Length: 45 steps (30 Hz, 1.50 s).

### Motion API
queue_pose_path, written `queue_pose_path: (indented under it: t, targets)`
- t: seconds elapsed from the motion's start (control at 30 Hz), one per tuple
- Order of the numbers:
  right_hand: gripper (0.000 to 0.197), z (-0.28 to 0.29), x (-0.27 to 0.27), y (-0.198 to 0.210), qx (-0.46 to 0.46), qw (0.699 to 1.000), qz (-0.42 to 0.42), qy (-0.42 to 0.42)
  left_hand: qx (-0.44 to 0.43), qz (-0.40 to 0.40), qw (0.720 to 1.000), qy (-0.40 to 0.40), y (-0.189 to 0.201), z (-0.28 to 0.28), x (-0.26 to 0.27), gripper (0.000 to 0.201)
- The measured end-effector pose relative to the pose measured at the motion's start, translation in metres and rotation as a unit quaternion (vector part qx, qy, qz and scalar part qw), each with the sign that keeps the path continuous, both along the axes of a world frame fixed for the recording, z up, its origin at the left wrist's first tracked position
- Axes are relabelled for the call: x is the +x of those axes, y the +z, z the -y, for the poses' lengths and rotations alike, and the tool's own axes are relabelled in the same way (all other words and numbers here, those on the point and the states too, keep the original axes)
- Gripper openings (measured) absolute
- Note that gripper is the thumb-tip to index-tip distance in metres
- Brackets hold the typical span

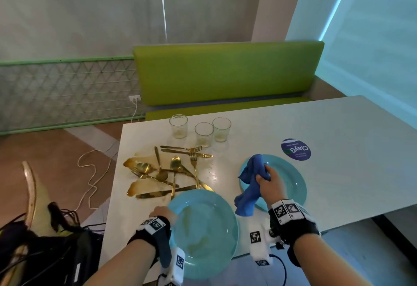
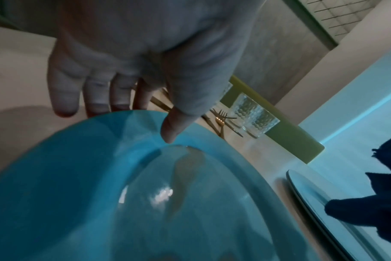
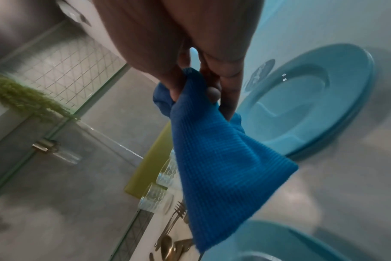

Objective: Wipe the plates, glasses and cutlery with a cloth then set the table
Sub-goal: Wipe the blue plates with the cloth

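My left hand (image 1: 163, 214) grips the left rim of a turquoise plate (image 1: 205, 231), thumb on top (image 2: 170, 130) and fingers (image 2: 96, 100) under the rim; brownish smears streak the plate's (image 2: 145, 203) well. My right hand (image 1: 268, 181) pinches a blue cloth (image 1: 250, 184), which hangs loose (image 3: 219, 159) above another turquoise plate (image 1: 291, 179) lying on the white table (image 1: 338, 132). This plate (image 3: 301, 109) looks stacked on a further one. Gold cutlery (image 1: 171, 170) lies in a heap with brown spills. Three clear glasses (image 1: 203, 130) stand behind it.
A round purple sticker (image 1: 296, 149) sits on the table past the right plate. A green bench (image 1: 225, 75) runs behind the table. A white cable (image 1: 94, 172) trails over the floor at left, and dark bags with wires (image 1: 45, 240) lie at the lower left.
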State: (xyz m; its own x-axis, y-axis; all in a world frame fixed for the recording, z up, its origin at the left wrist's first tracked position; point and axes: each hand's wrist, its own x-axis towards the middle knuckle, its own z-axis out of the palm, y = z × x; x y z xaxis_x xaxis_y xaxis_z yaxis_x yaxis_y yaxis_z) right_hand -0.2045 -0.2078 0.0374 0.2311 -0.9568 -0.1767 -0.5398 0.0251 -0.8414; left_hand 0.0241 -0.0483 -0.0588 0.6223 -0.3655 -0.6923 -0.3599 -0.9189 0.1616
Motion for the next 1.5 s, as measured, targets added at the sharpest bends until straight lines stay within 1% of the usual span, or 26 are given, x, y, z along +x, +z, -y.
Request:
queue_pose_path:
  t: [0.1,0.17,0.2,0.23,0.3,0.4,0.5,0.57,0.67,0.73,0.77,0.8,0.9,0.93,0.97,1.0,1.03,1.1,1.13,1.2,1.27,1.3,1.4,1.43,1.47,1.5]
  targets:
    - [0.032,-0.01,0.005,-0.007,0.023,1.0,0.011,-0.012,-0.042,-0.053,0.998,-0.002,0.029,-0.011,-0.006,0.042]
    - [0.032,-0.016,0.005,-0.006,0.026,0.999,0.009,-0.017,-0.113,-0.126,0.985,0.044,0.038,-0.01,-0.003,0.048]
    - [0.033,-0.019,0.005,-0.006,0.028,0.999,0.012,-0.02,-0.165,-0.176,0.968,0.071,0.045,-0.009,-0.002,0.05]
    - [0.037,-0.022,0.006,-0.006,0.031,0.999,0.016,-0.018,-0.215,-0.222,0.946,0.091,0.052,-0.007,-0.001,0.047]
    - [0.045,-0.029,0.011,-0.007,0.038,0.999,0.003,-0.004,-0.297,-0.292,0.9,0.131,0.075,-0.005,-0.003,0.032]
    - [0.051,-0.04,0.025,-0.006,0.035,0.998,-0.038,0.04,-0.391,-0.334,0.846,0.139,0.104,0.001,-0.009,0.012]
    - [0.056,-0.057,0.048,0.007,-0.048,0.992,-0.064,0.1,-0.455,-0.347,0.806,0.15,0.123,0.007,-0.024,0.011]
    - [0.054,-0.076,0.063,0.019,-0.133,0.97,-0.06,0.194,-0.494,-0.347,0.782,0.152,0.134,0.013,-0.03,0.013]
    - [0.05,-0.102,0.063,0.017,-0.194,0.914,-0.047,0.352,-0.556,-0.323,0.748,0.166,0.147,0.018,-0.024,0.015]
    - [0.053,-0.095,0.047,0.01,-0.225,0.889,-0.069,0.392,-0.591,-0.321,0.719,0.175,0.156,0.014,-0.016,0.019]
    - [0.056,-0.083,0.039,0.007,-0.234,0.892,-0.07,0.381,-0.596,-0.324,0.714,0.172,0.159,0.011,-0.013,0.021]
    - [0.057,-0.069,0.034,0.006,-0.247,0.903,-0.057,0.348,-0.594,-0.33,0.714,0.169,0.16,0.009,-0.012,0.023]
    - [0.052,-0.029,0.036,0.019,-0.298,0.937,-0.026,0.179,-0.584,-0.359,0.709,0.164,0.16,0.006,-0.02,0.031]
    - [0.05,-0.023,0.043,0.025,-0.312,0.941,-0.029,0.125,-0.582,-0.37,0.706,0.164,0.16,0.008,-0.026,0.032]
    - [0.048,-0.023,0.052,0.031,-0.332,0.938,-0.031,0.099,-0.581,-0.381,0.701,0.163,0.16,0.009,-0.032,0.031]
    - [0.046,-0.029,0.063,0.037,-0.363,0.926,-0.021,0.103,-0.583,-0.393,0.692,0.163,0.16,0.011,-0.036,0.029]
    - [0.043,-0.041,0.072,0.039,-0.403,0.905,-0.002,0.134,-0.589,-0.403,0.68,0.168,0.162,0.013,-0.04,0.028]
    - [0.037,-0.072,0.077,0.034,-0.452,0.86,0.041,0.232,-0.604,-0.408,0.658,0.189,0.165,0.015,-0.039,0.026]
    - [0.034,-0.083,0.071,0.025,-0.458,0.843,0.05,0.277,-0.612,-0.4,0.653,0.199,0.167,0.015,-0.036,0.025]
    - [0.033,-0.084,0.051,0.009,-0.443,0.833,0.034,0.329,-0.619,-0.378,0.659,0.198,0.172,0.011,-0.028,0.025]
    - [0.041,-0.064,0.034,0.002,-0.429,0.843,0.016,0.323,-0.62,-0.372,0.665,0.189,0.173,0.005,-0.021,0.025]
    - [0.042,-0.05,0.031,0.004,-0.418,0.861,0.016,0.29,-0.617,-0.375,0.667,0.186,0.173,0.003,-0.019,0.025]
    - [0.043,-0.014,0.042,0.032,-0.38,0.918,0.006,0.109,-0.603,-0.386,0.677,0.168,0.171,0.002,-0.025,0.027]
    - [0.046,-0.01,0.051,0.043,-0.377,0.923,0.007,0.072,-0.6,-0.387,0.682,0.157,0.171,0.004,-0.03,0.027]
    - [0.048,-0.012,0.061,0.05,-0.386,0.92,0.011,0.065,-0.599,-0.386,0.686,0.148,0.171,0.006,-0.035,0.025]
    - [0.048,-0.022,0.072,0.056,-0.404,0.911,0.015,0.082,-0.602,-0.385,0.685,0.141,0.173,0.009,-0.039,0.022]
